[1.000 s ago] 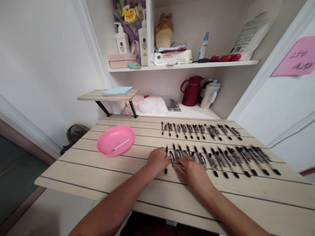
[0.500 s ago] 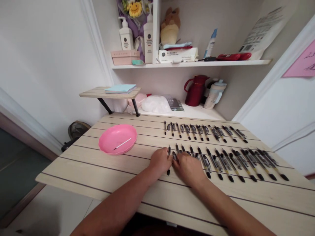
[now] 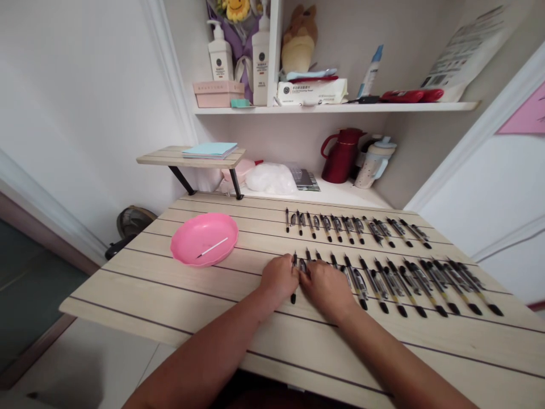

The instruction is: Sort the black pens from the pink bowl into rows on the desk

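Two rows of black-tipped pens, with short dark clear pieces between them, lie on the wooden desk [image 3: 162, 295]. My left hand [image 3: 277, 279] is closed at the leftmost pen [image 3: 293, 296] of the front row, whose dark lower end shows below the fingers. Right beside it, my right hand [image 3: 327, 287] has its fingers curled down by a short dark piece [image 3: 302, 266]; its grip is partly hidden. Several front-row pens, such as this one [image 3: 355, 281], stretch off to the right. Behind them runs the back row [image 3: 336, 227].
A pink bowl [image 3: 179, 244] with a thin white stick [image 3: 213, 247] in it sits at the left. Behind it stands a small raised shelf [image 3: 159, 156] bearing blue paper [image 3: 213, 149]. A red jug [image 3: 340, 156] and a pale tumbler [image 3: 374, 165] stand at the back.
The camera view has shifted slightly. Both hands stay at the left end of the front row, and the pens keep their places.
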Demonstrator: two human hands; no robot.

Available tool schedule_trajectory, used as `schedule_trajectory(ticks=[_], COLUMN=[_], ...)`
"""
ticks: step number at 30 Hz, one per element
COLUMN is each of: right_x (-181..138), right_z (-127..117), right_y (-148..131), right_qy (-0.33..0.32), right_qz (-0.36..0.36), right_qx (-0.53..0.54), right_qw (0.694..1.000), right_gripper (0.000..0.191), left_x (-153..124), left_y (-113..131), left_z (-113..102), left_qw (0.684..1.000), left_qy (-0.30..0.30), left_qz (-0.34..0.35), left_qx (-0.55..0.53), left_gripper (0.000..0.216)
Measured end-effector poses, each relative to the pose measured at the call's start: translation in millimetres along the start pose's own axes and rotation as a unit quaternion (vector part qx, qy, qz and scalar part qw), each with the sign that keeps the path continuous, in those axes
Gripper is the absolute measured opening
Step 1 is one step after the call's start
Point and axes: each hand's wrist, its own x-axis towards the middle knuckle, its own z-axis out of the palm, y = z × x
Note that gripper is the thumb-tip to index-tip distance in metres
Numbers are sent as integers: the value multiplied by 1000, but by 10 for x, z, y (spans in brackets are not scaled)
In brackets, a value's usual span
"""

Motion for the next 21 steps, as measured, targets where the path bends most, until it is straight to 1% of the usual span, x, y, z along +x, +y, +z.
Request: schedule_trajectory(ticks=[4,9,13,16,21], right_x=[27,29,-36,-116,-212], right_z=[1,-62,-103,-106,-76], right_y=[12,135,236,248,229], right_qy=[-5,9,3,-5,-12], right_qz=[14,22,6,-16,-8], right_qx=[4,19,52,77,88], right_qw=[1000,1000,999,997,996], right_gripper=[34,34,26,18,17], left_x=[-5,18,24,18,17], left_y=[21,-16,-27,-16,-9], left_z=[-15,23,39,26,13], left_qw=[1000,1000,1000,1000,1000], left_qy=[-4,9,13,4,-2], left_qz=[-16,19,26,17,11], left_qx=[-4,-1,6,4,5], left_gripper=[26,27,27,27,27])
